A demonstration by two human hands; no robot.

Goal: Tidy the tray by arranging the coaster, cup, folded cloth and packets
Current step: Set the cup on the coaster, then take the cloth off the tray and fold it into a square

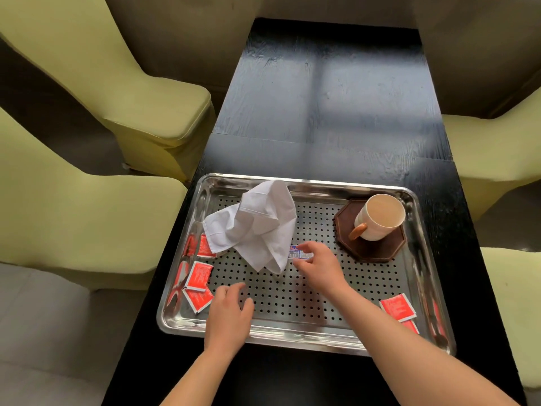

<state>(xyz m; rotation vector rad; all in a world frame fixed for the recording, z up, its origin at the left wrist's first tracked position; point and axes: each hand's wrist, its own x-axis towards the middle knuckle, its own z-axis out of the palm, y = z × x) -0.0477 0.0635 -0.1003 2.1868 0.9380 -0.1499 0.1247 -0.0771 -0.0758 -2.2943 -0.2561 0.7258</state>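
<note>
A perforated steel tray point(292, 332) lies on a black table. A crumpled white cloth point(254, 227) sits at its back left. A white cup point(380, 218) with an orange handle stands on a dark octagonal coaster point(371, 250) at the back right. Red packets point(200, 275) lie along the left side, and more red packets point(398, 307) lie at the front right. My right hand point(319, 265) pinches a small blue-and-white packet point(298, 252) beside the cloth. My left hand point(231, 312) hovers over the tray's front left with relaxed fingers, holding nothing.
The black table point(322, 112) stretches away behind the tray. Yellow-green covered chairs point(131, 92) stand on the left, and more of them point(497, 148) on the right. A grey cushion point(44, 332) is at the near left.
</note>
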